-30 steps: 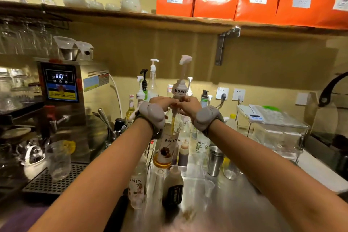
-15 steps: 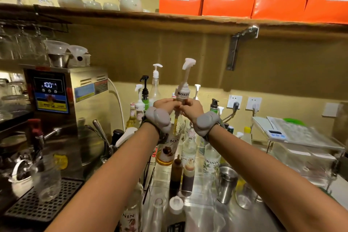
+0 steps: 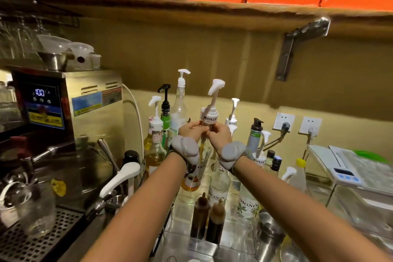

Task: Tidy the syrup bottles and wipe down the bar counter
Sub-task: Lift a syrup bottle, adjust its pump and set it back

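Both forearms stretched straight out and slightly up, converging at the middle of the view, grey sensor pads strapped over both wrists. Left hand (image 3: 190,129) curled around the neck of the clear glass Monin syrup bottle with amber liquid in the bottom (image 3: 196,173), fingers wrapped just under the collar of its white pump dispenser (image 3: 212,102). Right hand (image 3: 219,134) pinched closed on the same neck from the other side, knuckles nearly touching the left's. Bottle held raised and tilted a bit, base above the shiny steel desk (image 3: 182,242), hanging in front of the cluster of other clear pump-topped syrup bottles (image 3: 219,185) by the back wall. Two dark brown squeeze bottles (image 3: 207,219) stood right below. Steel hot-water machine with a blue display (image 3: 63,112) off to the left.
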